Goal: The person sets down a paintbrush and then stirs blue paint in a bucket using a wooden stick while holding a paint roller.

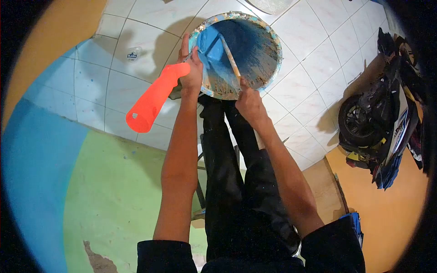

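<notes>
A paint-crusted bucket (276, 45) stands on the floor in front of me, with blue paint inside. At its left rim, my left hand (192, 73) has its fingers closed around the neck of a paint roller with a bright red handle (150, 101). That handle points down and left, toward the camera; the blue-coated roller end lies inside the bucket. My right hand (249, 102), at the near right rim, grips a paint-stained stick (231, 58). The stick's far tip reaches into the bucket, at the blue roller end.
White tiles (300, 50) surround the bucket. A clear plastic cup (133, 53) lies on the left, and a pale round container (269, 3) shows at the top edge. On the right stands a motorbike (378, 109). A green and blue painted wall (109, 182) fills the lower left.
</notes>
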